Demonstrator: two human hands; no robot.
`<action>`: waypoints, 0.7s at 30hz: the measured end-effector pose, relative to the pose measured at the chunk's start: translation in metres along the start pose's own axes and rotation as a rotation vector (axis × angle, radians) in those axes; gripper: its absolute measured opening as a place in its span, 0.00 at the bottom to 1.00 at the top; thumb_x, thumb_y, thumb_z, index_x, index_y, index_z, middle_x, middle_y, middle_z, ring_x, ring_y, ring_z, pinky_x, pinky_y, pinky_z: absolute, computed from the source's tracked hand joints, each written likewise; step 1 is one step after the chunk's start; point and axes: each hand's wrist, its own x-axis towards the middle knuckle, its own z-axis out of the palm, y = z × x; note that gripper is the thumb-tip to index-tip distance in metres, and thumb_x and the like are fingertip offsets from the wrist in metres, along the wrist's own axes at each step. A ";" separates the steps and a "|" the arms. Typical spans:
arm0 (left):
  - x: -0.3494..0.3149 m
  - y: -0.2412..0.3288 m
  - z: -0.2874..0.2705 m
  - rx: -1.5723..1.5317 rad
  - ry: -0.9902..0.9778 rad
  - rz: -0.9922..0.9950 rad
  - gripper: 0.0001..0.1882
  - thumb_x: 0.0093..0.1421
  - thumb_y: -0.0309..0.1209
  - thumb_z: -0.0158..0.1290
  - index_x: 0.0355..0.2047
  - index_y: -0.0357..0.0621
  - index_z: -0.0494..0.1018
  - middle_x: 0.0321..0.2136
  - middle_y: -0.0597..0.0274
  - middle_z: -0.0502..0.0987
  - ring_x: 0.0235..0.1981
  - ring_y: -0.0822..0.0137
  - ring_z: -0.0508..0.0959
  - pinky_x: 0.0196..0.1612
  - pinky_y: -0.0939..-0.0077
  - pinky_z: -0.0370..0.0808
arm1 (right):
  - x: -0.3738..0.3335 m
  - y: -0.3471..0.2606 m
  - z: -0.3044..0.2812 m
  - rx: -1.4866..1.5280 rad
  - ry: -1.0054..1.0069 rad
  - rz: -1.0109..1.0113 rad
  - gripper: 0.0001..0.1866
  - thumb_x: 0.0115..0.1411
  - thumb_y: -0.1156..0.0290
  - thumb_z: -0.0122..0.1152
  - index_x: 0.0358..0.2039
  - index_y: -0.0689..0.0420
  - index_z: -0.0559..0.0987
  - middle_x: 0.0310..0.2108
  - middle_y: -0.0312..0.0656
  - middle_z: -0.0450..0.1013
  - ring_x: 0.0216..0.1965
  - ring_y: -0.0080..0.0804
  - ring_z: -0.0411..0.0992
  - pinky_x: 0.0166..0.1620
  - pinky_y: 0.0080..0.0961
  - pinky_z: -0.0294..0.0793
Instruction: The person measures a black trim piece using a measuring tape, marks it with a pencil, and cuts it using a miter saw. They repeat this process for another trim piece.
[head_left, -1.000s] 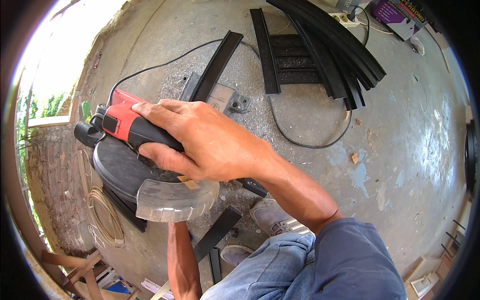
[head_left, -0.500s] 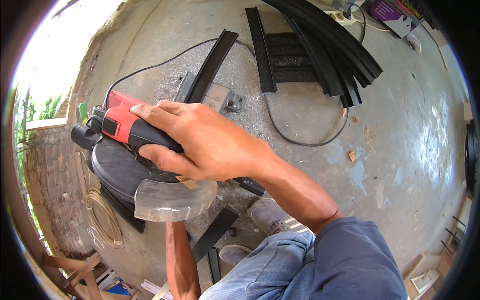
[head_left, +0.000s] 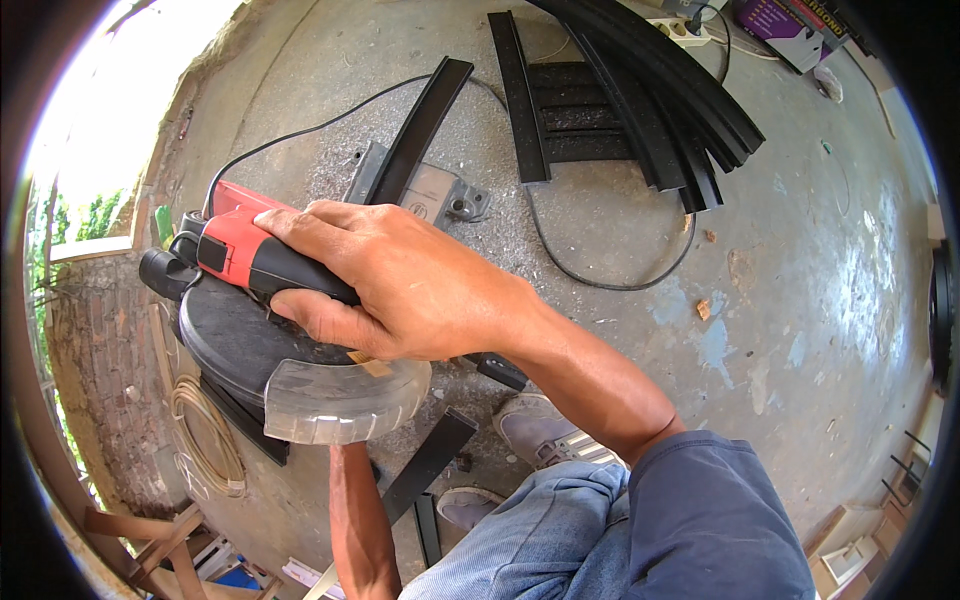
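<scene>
My right hand (head_left: 420, 290) is wrapped round the red and black handle (head_left: 228, 248) of a miter saw. Under it sit the saw's round black blade guard (head_left: 235, 330) and a clear plastic guard (head_left: 345, 405). From the lower edge my left forearm (head_left: 360, 520) reaches up beneath the clear guard; the left hand itself is hidden there. A black channel-shaped profile (head_left: 420, 130) slants across the saw's grey base (head_left: 435, 192). Another black strip (head_left: 430, 465) lies by my left forearm, near my shoes.
Several long black profiles (head_left: 660, 90) are piled at the back right. A black cable (head_left: 600, 287) loops over the dusty concrete floor. At left are a coiled pale hose (head_left: 205, 435) and a brick wall edge (head_left: 100, 350). A power strip (head_left: 678, 32) and a purple box (head_left: 790, 35) stand far right.
The saw head and my right hand have shifted very slightly left in the picture. My right hand keeps its grip on the handle, and the left forearm stays beneath the guard.
</scene>
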 end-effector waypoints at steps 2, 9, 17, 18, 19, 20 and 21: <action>0.000 0.001 0.000 0.001 0.001 -0.001 0.22 0.44 0.25 0.61 0.44 0.41 0.77 0.59 0.43 0.64 0.61 0.42 0.62 0.64 0.43 0.52 | 0.000 -0.001 -0.001 -0.003 -0.012 0.022 0.32 0.62 0.60 0.60 0.56 0.75 0.68 0.45 0.66 0.73 0.44 0.63 0.75 0.48 0.43 0.76; 0.000 0.002 -0.001 0.003 0.005 -0.006 0.22 0.44 0.25 0.61 0.43 0.41 0.77 0.59 0.43 0.64 0.61 0.42 0.62 0.64 0.43 0.52 | 0.000 -0.001 -0.001 -0.003 -0.033 0.033 0.33 0.62 0.59 0.60 0.57 0.75 0.68 0.47 0.66 0.73 0.45 0.63 0.75 0.49 0.43 0.76; 0.003 0.001 -0.001 -0.002 0.004 -0.003 0.22 0.43 0.25 0.60 0.43 0.41 0.77 0.59 0.43 0.64 0.61 0.42 0.62 0.64 0.43 0.52 | 0.000 0.001 0.001 0.001 -0.017 0.006 0.33 0.62 0.60 0.60 0.57 0.75 0.68 0.48 0.67 0.72 0.46 0.63 0.75 0.51 0.43 0.75; 0.004 0.001 -0.002 0.000 0.004 -0.002 0.22 0.43 0.25 0.60 0.43 0.41 0.77 0.59 0.43 0.64 0.61 0.42 0.62 0.64 0.43 0.52 | -0.001 0.001 0.001 0.001 -0.017 0.005 0.33 0.62 0.60 0.60 0.57 0.75 0.68 0.48 0.67 0.72 0.46 0.63 0.75 0.51 0.43 0.75; 0.003 0.001 -0.003 0.000 0.004 -0.004 0.22 0.43 0.25 0.60 0.43 0.41 0.77 0.59 0.43 0.64 0.61 0.42 0.62 0.64 0.43 0.52 | -0.001 0.001 0.001 -0.003 -0.033 0.020 0.33 0.62 0.60 0.60 0.57 0.75 0.68 0.49 0.67 0.72 0.47 0.63 0.74 0.52 0.43 0.74; 0.004 0.002 -0.002 -0.004 0.003 0.000 0.22 0.43 0.25 0.60 0.43 0.40 0.77 0.59 0.43 0.64 0.61 0.42 0.62 0.64 0.43 0.52 | -0.001 0.001 0.000 -0.010 -0.048 0.034 0.33 0.62 0.60 0.60 0.57 0.75 0.68 0.50 0.67 0.72 0.48 0.63 0.74 0.53 0.43 0.74; 0.004 0.003 -0.002 -0.006 0.003 0.002 0.22 0.43 0.25 0.60 0.43 0.40 0.77 0.59 0.43 0.64 0.61 0.42 0.62 0.64 0.43 0.52 | -0.002 0.001 0.000 -0.013 -0.048 0.033 0.33 0.62 0.60 0.60 0.57 0.75 0.68 0.50 0.67 0.72 0.48 0.63 0.74 0.53 0.43 0.74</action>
